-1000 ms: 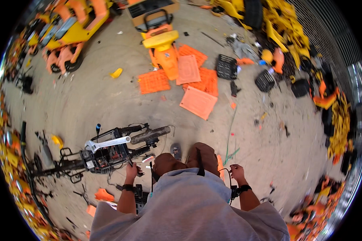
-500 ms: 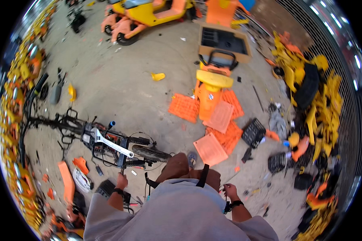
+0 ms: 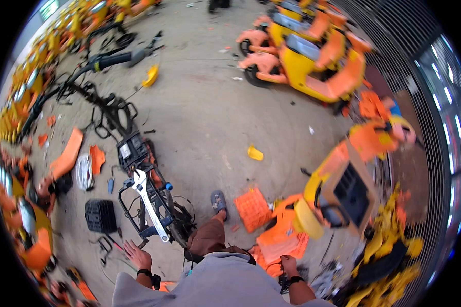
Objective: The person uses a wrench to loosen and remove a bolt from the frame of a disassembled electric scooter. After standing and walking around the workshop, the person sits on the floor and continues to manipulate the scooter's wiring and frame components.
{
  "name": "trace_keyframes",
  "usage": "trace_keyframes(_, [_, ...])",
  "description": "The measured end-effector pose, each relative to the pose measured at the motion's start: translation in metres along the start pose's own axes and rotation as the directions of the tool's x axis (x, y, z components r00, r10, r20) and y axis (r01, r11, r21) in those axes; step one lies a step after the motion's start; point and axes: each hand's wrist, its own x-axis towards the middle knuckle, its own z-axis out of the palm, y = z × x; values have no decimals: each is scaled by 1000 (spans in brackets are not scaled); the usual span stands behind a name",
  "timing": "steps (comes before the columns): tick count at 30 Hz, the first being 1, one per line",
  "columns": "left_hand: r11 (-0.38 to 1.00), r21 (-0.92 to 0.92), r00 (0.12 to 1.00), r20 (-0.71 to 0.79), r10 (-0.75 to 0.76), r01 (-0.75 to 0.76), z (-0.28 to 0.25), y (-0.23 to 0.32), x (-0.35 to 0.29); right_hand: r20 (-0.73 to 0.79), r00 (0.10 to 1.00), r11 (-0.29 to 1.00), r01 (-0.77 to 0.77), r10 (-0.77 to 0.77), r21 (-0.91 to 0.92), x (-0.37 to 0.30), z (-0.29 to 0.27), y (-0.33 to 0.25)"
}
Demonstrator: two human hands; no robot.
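A stripped black scooter frame (image 3: pixel 138 148) stands just ahead and to the left, its handlebar (image 3: pixel 105 62) farther off. Across the near end of its frame lies a large silver adjustable wrench (image 3: pixel 151 207). My left hand (image 3: pixel 137 255) is open, fingers spread, just short of the frame's near end and apart from the wrench. At my right side hangs my right hand (image 3: pixel 289 263), its fingers curled closed near an orange panel (image 3: pixel 279 240). What they hold, if anything, I cannot make out.
A black crate (image 3: pixel 100 215) and a bent orange panel (image 3: pixel 66 153) lie left of the frame. Ahead on the floor is a yellow piece (image 3: pixel 255 152). To the right stands a yellow-orange scooter (image 3: pixel 322 174) with a cardboard box (image 3: pixel 368 197); more scooters (image 3: pixel 305 61) are beyond.
My view and body have turned left, bringing the scooter frame more in front of me. My left hand has come away from the frame and spread its fingers. The wrench still rests there.
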Motion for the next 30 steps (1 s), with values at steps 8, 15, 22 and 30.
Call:
trace_keyframes(8, [824, -80, 825, -39, -564, 560, -60, 87, -30, 241, 967, 996, 81, -88, 41, 175, -36, -302])
trace_keyframes(15, [868, -477, 727, 644, 239, 137, 0, 135, -82, 411, 897, 977, 205, -162, -63, 289, 4, -493])
trace_keyframes(22, [420, -394, 477, 872, -111, 818, -64, 355, 72, 516, 756, 776, 581, -403, -245, 461, 42, -635])
trace_keyframes(30, [228, -818, 847, 486, -216, 528, -196, 533, 414, 446, 870, 926, 322, -208, -195, 549, -21, -895])
